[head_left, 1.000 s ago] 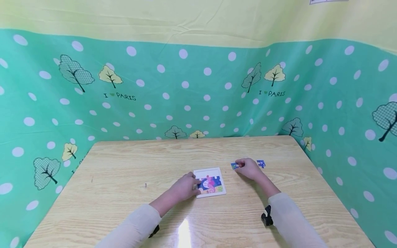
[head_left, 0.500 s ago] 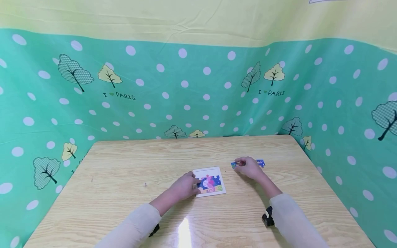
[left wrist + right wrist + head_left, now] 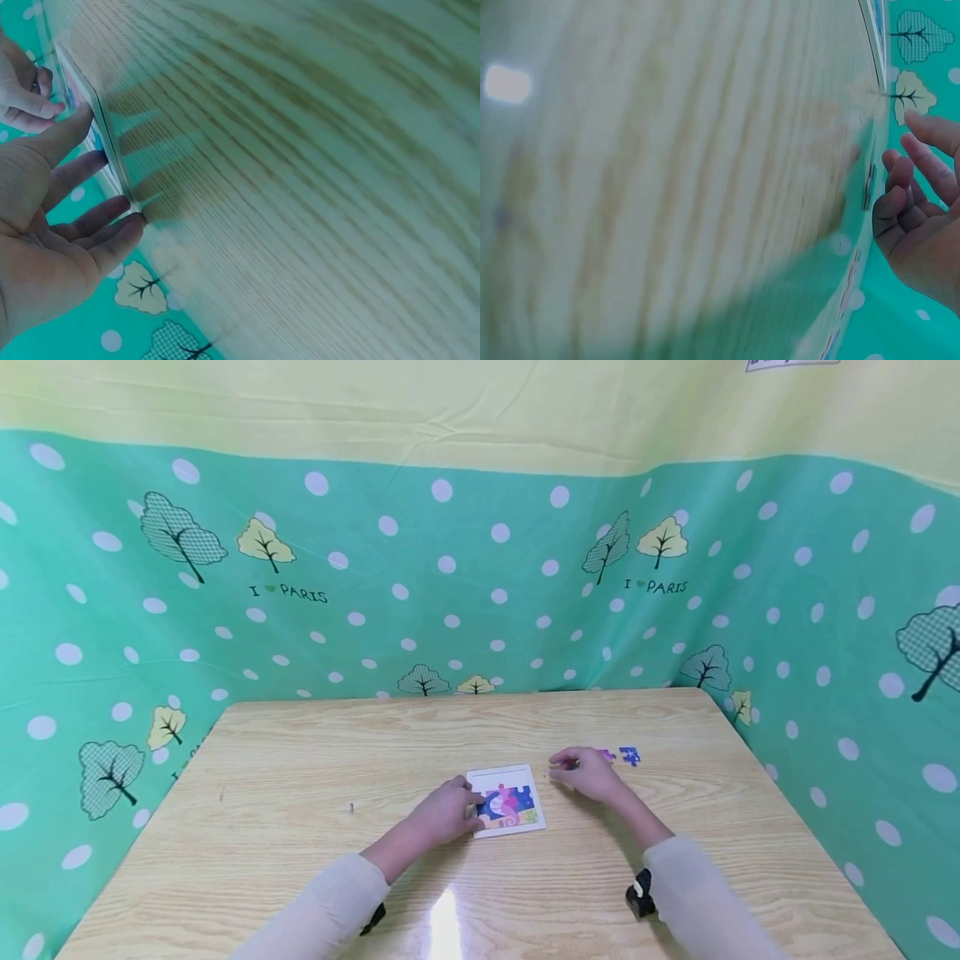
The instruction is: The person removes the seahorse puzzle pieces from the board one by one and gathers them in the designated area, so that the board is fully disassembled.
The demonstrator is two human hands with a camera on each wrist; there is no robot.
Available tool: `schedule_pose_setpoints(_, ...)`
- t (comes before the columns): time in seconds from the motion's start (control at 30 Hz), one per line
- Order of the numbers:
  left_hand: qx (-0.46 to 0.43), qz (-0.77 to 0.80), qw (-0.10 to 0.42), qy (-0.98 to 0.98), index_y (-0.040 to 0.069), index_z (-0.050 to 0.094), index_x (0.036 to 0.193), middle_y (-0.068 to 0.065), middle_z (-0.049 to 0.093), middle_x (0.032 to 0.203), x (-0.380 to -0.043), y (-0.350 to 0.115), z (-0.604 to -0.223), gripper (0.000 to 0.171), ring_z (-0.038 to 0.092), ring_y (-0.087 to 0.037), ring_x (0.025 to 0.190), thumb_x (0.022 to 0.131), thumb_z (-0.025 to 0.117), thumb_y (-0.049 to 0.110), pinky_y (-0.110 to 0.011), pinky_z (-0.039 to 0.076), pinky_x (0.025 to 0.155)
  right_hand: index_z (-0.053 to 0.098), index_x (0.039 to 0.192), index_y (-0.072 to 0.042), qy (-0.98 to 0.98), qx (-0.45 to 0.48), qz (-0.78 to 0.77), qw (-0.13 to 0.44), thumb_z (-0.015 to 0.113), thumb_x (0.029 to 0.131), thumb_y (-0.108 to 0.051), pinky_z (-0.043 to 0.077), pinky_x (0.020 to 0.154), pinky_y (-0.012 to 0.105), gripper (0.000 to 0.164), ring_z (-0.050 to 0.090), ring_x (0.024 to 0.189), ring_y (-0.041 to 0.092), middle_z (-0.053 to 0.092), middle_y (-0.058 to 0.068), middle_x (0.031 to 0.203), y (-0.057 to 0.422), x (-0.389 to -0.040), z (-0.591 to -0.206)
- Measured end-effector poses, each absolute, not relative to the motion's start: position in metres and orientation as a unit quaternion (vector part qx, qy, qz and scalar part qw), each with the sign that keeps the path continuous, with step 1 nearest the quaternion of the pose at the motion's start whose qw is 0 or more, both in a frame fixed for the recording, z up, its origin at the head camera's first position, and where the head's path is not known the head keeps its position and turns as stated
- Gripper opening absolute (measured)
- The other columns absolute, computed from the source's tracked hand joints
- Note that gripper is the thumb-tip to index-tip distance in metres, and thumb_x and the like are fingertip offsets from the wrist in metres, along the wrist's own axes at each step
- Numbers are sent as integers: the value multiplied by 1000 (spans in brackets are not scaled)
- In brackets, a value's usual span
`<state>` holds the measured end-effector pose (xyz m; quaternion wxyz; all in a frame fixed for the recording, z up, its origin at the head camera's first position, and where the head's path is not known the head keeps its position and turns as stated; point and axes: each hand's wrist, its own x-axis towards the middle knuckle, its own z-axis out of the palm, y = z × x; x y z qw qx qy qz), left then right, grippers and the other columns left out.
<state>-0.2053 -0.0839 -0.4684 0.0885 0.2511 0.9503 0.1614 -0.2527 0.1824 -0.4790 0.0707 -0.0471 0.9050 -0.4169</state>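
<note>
A white puzzle tray (image 3: 501,772) lies on the table with its lower part filled by a pink seahorse picture on blue. My left hand (image 3: 446,812) holds the tray's left side, fingertips along its edge. In the left wrist view, the thumb and fingers spread along the tray rim (image 3: 112,154). To the right of the tray, my right hand (image 3: 591,774) pinches a small puzzle piece, mostly hidden by the fingers. In the right wrist view, some fingers (image 3: 891,208) are curled and others reach out straighter. Beyond that hand lie a pink puzzle piece (image 3: 607,756) and a blue starfish piece (image 3: 630,756).
The wood-grain table (image 3: 300,760) reaches back to a green dotted curtain (image 3: 450,577) with printed trees. A tiny dark mark (image 3: 351,807) shows on the table left of the tray. Black wrist straps (image 3: 640,895) show at the sleeves.
My right hand has moved left, toward the tray, taking the green-and-blue puzzle piece with it. The pink piece has come into view behind that hand. My left hand stays on the tray.
</note>
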Motion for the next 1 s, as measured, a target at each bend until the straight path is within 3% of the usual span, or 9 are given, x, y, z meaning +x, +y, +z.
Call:
schedule_pose_setpoints(0.23,255,165,85,949,5,67,115,-19,58,117,-204,-84,-468,40,58,-30,107,82,70,29,-38,47,95,67,107,-5,898,-63,-428,85,69,82,-15,47,60,24,26,54,74,15,62,6,88,174,-248,-479)
schedule_pose_setpoints(0.47,256,164,82,949,4,67,114,-19,58,117,-205,-84,-468,41,58,-30,107,82,70,29,-39,47,95,68,104,-7,895,-68,-431,87,70,81,-14,45,51,24,24,52,63,15,61,5,86,168,-245,-483)
schedule_pose_setpoints(1.0,247,168,93,950,5,66,116,-18,58,117,-205,-84,-469,41,59,-30,105,83,70,29,-40,48,93,70,103,-11,893,-80,-430,105,70,82,-15,44,59,25,21,50,76,16,59,3,86,155,-238,-483)
